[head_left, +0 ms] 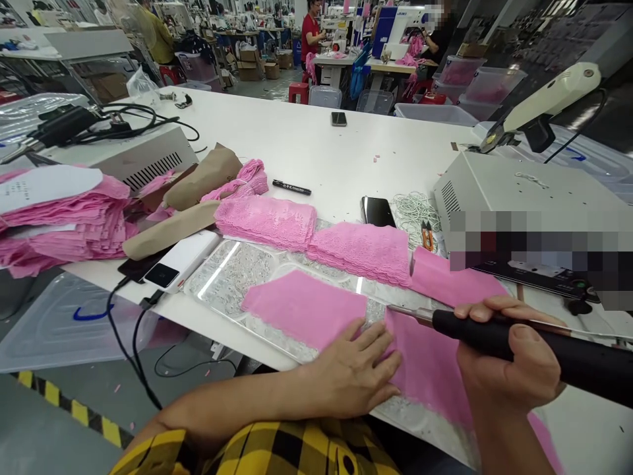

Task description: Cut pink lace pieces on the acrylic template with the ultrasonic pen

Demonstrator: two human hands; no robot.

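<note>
My left hand (351,369) lies flat with its fingers spread, pressing on a pink fabric piece (301,307) and the edge of a second pink piece (430,369). A narrow gap parts the two pieces. In my right hand (514,366) is a black-handled cutting tool (472,333), fingers wrapped round the grip. Its thin metal tip points left and rests at or just above the gap, near the top edge of the second piece; contact I cannot tell. Beneath the fabric is a clear, scuffed plastic board (235,274).
Folded pink lace stacks (267,221) lie behind the board. A white power bank (182,260) with cables, a black marker (291,187), a phone (377,212) and orange snips (427,235) surround it. Grey vented boxes (524,185) stand on both sides. Co-workers sit farther back.
</note>
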